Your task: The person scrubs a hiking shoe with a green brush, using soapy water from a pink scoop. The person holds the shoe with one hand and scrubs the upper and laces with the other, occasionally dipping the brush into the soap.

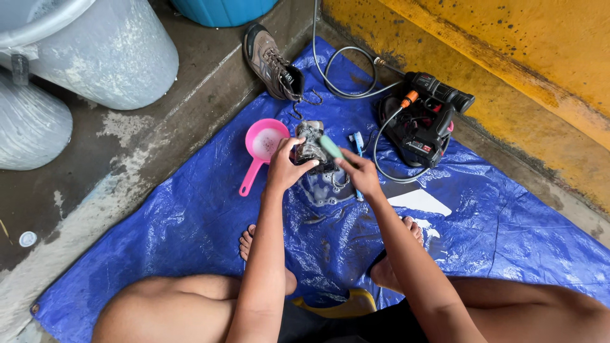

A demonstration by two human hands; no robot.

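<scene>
The person sits low over a blue tarp (210,241) that is spread on the concrete floor (114,159), probably so that water and dirt stay on the sheet. The left hand (284,166) is closed around a wet, soapy shoe (311,143), holding it up from the tarp and turned toward the other hand, so one side is easy to reach. The right hand (359,173) grips a green brush (331,147), whose head lies against the shoe; it seems the firm hold of the left hand keeps the shoe steady under the scrubbing. Just beside the shoe, on the left, a pink scoop (262,149) with some water stands within reach. A blue toothbrush (358,147) lies on the tarp near the right hand. The second shoe (272,62) rests apart, at the far edge of the tarp. A black pressure washer (424,121) with its hose (337,70) sits to the right, near the yellow wall (508,57).
</scene>
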